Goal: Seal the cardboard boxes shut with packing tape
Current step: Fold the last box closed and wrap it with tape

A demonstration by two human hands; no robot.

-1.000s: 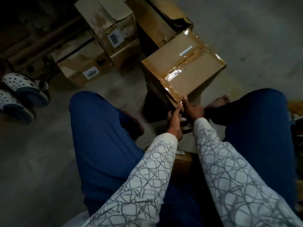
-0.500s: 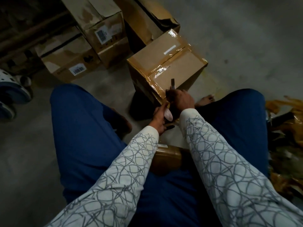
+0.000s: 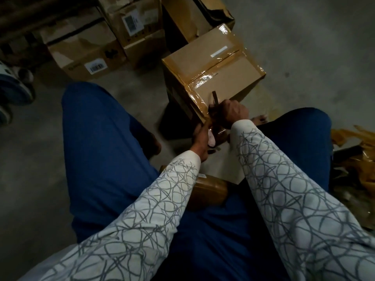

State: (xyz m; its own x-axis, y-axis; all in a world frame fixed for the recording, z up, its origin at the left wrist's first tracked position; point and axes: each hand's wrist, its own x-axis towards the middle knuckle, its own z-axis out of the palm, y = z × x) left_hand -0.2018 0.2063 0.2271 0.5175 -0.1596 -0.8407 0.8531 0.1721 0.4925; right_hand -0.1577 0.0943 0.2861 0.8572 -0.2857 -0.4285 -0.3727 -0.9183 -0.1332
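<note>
A cardboard box (image 3: 227, 78) stands on the floor between my knees, with glossy brown packing tape (image 3: 199, 83) along its top seam and near edges. My right hand (image 3: 233, 113) is at the box's near corner and grips a dark narrow cutting tool (image 3: 214, 98) whose tip sticks up over the box top. Just below it, my left hand (image 3: 199, 139) curls round a pale pinkish object (image 3: 211, 138) against the box's near side; I cannot tell what that object is. A brown tape roll (image 3: 210, 191) lies in my lap, partly hidden by my left sleeve.
Several other cardboard boxes (image 3: 85, 49) with barcode labels stand at the back left, and a torn one (image 3: 194, 15) sits behind the taped box. Crumpled brown tape scraps (image 3: 357, 151) lie at the right. Sandals (image 3: 12, 92) are at the left edge. A bare foot (image 3: 258, 119) shows beside the box.
My right hand has risen from under the box's near corner to the corner itself, and the dark tool now sticks up above the box top. My left hand stays just below.
</note>
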